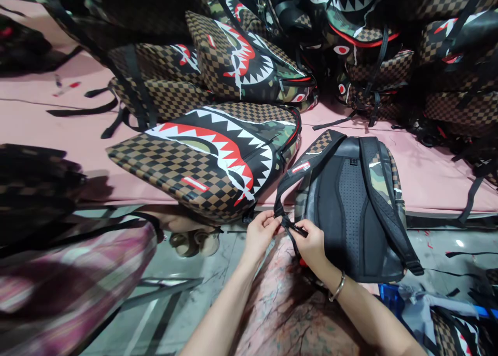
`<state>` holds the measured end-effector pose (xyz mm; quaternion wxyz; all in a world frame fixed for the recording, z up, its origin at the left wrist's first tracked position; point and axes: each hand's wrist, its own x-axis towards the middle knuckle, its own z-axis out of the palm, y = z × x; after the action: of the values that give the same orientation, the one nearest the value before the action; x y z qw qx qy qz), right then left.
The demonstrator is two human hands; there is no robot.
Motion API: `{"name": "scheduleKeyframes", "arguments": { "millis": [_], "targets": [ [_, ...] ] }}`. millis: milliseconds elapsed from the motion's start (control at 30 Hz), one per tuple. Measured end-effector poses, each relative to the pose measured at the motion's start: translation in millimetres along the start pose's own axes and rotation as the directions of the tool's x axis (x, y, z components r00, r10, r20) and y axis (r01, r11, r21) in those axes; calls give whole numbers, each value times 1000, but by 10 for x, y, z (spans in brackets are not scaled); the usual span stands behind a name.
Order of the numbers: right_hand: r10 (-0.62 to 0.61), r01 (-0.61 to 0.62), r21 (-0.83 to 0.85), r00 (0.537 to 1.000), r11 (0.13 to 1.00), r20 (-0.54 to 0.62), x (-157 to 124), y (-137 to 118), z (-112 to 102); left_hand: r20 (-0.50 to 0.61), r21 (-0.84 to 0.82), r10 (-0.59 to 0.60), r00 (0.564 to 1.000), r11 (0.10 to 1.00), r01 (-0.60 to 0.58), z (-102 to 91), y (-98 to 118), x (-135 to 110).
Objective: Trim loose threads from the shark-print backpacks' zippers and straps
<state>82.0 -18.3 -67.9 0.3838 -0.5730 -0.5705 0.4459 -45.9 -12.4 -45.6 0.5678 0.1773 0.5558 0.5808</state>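
Note:
A black backpack with checkered and camouflage trim leans at the table's front edge, its padded back and shoulder straps toward me. My left hand pinches the lower end of its left shoulder strap, where the black webbing begins. Close beside it, my right hand is closed around a small dark object, whose kind I cannot make out. The fingertips of both hands nearly meet at the webbing. To the left lies a checkered backpack with a red-and-white shark-mouth print.
More shark-mouth backpacks are piled across the back of the pink table. At lower left is a person in a plaid garment. Below the table stand beige shoes. A blue container sits at lower right.

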Motion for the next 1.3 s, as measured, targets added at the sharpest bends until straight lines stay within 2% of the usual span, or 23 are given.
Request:
{"name": "scheduleKeyframes", "arguments": {
  "millis": [67,200,300,467,533,567,600,667,700,733,800,833,900,967,1000,1100,1167,1300],
  "targets": [
    [10,-7,105,1000,994,-23,-29,19,-4,-5,-61,-7,1000,998,6,78,-24,13],
    [139,-137,333,990,933,16,2,61,-39,62,-128,-67,996,989,75,203,-50,-9],
    [148,-163,378,987,911,68,61,42,-60,85,-118,-56,995,991,66,234,-40,-44],
    [156,-172,433,985,885,72,136,-27,-24,41,-34,55,998,998,-54,195,-22,-81],
    [169,-184,438,983,880,74,153,-30,14,-56,72,208,977,976,-203,153,-33,-115],
    [169,-184,440,983,879,74,159,-25,36,-96,197,341,935,927,-318,128,-42,-140],
    [166,-180,441,984,879,70,163,-17,57,-88,355,492,866,828,-435,101,-54,-166],
    [154,-161,437,987,885,51,166,6,96,84,633,717,692,498,-593,45,-79,-212],
    [144,-147,433,989,890,39,164,18,112,196,703,753,628,338,-626,19,-90,-226],
    [132,-131,427,991,895,26,161,29,127,279,731,753,596,236,-641,-2,-98,-233],
    [104,-96,417,995,904,4,149,49,151,357,771,723,591,129,-624,-26,-102,-231],
    [91,-81,413,996,907,-4,140,57,161,369,797,699,613,101,-595,-26,-96,-228],
    [66,-53,404,998,913,-18,119,71,178,369,854,619,693,68,-516,0,-71,-230],
    [44,-29,389,999,921,-30,101,84,189,327,896,524,786,91,-434,52,-34,-241],
    [33,-17,380,999,925,-33,94,91,191,276,901,481,832,172,-398,82,-13,-242],
    [4,10,356,999,934,-37,84,109,180,105,778,336,936,558,-288,141,48,-198],
    [-5,17,349,999,937,-36,85,114,154,69,658,230,971,721,-218,140,81,-131],
    [0,12,337,999,941,-35,94,96,79,152,483,14,988,871,-87,85,136,-42]
  ]
}}
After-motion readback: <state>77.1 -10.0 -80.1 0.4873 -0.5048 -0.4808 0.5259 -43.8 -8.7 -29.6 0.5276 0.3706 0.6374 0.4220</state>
